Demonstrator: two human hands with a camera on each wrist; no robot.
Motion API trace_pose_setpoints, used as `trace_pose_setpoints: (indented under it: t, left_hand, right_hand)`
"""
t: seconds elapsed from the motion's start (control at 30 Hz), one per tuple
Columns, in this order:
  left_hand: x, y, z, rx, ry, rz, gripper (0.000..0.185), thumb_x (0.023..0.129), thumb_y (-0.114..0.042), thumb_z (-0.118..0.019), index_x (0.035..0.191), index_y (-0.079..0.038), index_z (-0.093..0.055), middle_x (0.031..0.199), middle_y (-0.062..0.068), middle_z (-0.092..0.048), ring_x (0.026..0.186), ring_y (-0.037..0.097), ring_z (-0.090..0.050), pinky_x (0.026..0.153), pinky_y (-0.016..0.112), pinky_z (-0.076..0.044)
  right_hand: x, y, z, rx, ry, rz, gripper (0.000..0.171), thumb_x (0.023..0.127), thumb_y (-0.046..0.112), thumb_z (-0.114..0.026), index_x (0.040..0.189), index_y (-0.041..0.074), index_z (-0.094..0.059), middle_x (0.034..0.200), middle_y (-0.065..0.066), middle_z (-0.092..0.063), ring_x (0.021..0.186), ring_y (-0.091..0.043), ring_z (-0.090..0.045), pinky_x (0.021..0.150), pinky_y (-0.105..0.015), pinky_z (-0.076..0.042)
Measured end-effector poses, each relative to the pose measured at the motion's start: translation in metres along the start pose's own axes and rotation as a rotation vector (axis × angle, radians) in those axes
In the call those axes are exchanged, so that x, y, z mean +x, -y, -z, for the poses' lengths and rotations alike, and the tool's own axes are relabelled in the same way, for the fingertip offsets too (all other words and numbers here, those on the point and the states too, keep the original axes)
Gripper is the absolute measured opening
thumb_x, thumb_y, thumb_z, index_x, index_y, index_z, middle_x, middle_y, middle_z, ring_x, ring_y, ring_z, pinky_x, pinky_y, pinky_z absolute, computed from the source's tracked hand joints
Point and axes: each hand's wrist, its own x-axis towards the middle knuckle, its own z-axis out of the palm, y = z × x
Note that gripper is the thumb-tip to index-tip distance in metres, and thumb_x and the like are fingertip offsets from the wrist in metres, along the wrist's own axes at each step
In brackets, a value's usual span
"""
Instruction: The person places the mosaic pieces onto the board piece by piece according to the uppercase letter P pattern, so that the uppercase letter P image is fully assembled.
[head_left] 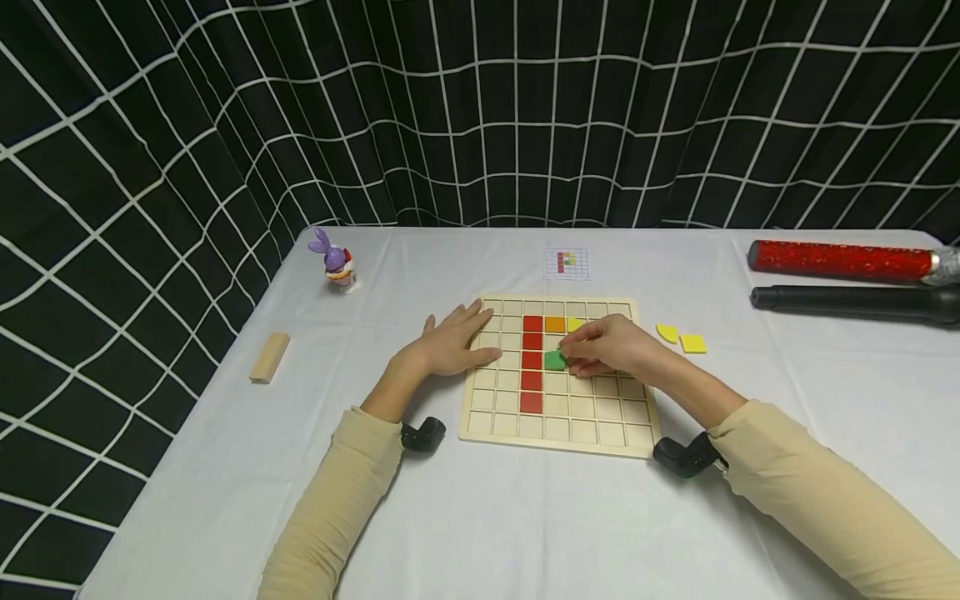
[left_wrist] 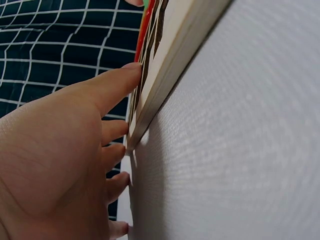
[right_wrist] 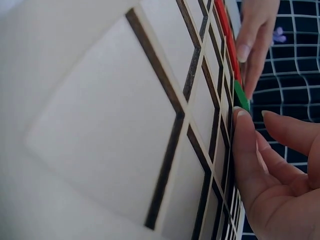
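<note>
— Fingers first: what is the right hand (head_left: 611, 346) doing?

— Its fingertips (right_wrist: 243, 131) pinch a small flat green tile (head_left: 555, 360), which lies on the square pale wooden grid board (head_left: 558, 433), touching the right flank of the red column of tiles (head_left: 532, 362) and below the orange square tile (head_left: 555, 324).

— And the left hand (head_left: 450, 343)?

— Flat, fingers straight and spread, resting on the board's left edge. In the left wrist view the fingertips (left_wrist: 131, 67) lie over the rim, with the white tablecloth (head_left: 480, 517) beside them.

— What lies past the right fingertips?

— A yellow tile (head_left: 575, 324) in the board's top row, just beyond the knuckles. Off the board, to the outer side of the right hand, two more yellow pieces lie on the cloth: a quarter-round one (head_left: 667, 332) and a square one (head_left: 692, 343), near each other.

— Open room around the fingers?

— Bare cells below the green tile and toward the wrist; bare cloth nearer the person. The red column closes the tile's left side.

— Further off?

— A small printed pattern card (head_left: 566, 262) beyond the board; a purple rabbit figure (head_left: 332, 259) and a plain wooden block (head_left: 269, 357) well out from the left hand; a red glittery tube (head_left: 840, 260) and a black tube (head_left: 855, 302) far right.
</note>
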Motion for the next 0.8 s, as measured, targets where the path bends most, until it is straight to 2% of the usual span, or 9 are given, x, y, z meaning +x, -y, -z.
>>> trace_pose_setpoints:
  t: [0.43, 0.53, 0.67, 0.8]
  left_hand:
    - [0.002, 0.0, 0.0, 0.005, -0.005, 0.007, 0.075, 0.095, -0.055, -0.045, 0.154, -0.017, -0.02, 0.159, 0.003, -0.006, 0.144, 0.025, -0.006, 0.11, 0.058, 0.0]
    - [0.001, 0.0, -0.001, 0.003, -0.006, 0.009, 0.075, 0.095, -0.054, -0.046, 0.154, -0.016, -0.02, 0.159, 0.004, -0.007, 0.144, 0.025, -0.006, 0.11, 0.058, 0.0]
    - [0.001, -0.001, -0.001, 0.003, -0.001, 0.007, 0.075, 0.095, -0.054, -0.046, 0.154, -0.016, -0.019, 0.159, 0.004, -0.007, 0.144, 0.025, -0.006, 0.11, 0.058, 0.0]
    - [0.002, 0.0, -0.001, 0.006, 0.002, 0.008, 0.075, 0.095, -0.054, -0.045, 0.154, -0.016, -0.019, 0.159, 0.004, -0.007, 0.144, 0.025, -0.006, 0.11, 0.058, 0.0]
  right_hand:
    - [0.001, -0.001, 0.002, 0.002, -0.009, 0.007, 0.034, 0.097, 0.009, -0.057, 0.121, -0.014, -0.056, 0.095, -0.015, -0.067, 0.078, -0.014, -0.065, 0.073, -0.028, -0.055]
    - [0.001, -0.002, 0.003, 0.044, -0.005, -0.004, 0.034, 0.098, 0.01, -0.055, 0.122, -0.014, -0.054, 0.095, -0.015, -0.066, 0.077, -0.014, -0.065, 0.074, -0.028, -0.055]
    - [0.0, -0.004, 0.007, 0.16, 0.006, -0.018, 0.035, 0.099, 0.01, -0.052, 0.123, -0.015, -0.051, 0.091, -0.014, -0.065, 0.075, -0.014, -0.064, 0.073, -0.026, -0.055]
    - [-0.004, -0.005, 0.014, 0.23, 0.023, 0.017, 0.038, 0.1, 0.012, -0.051, 0.126, -0.016, -0.047, 0.094, -0.014, -0.065, 0.076, -0.014, -0.064, 0.074, -0.026, -0.054]
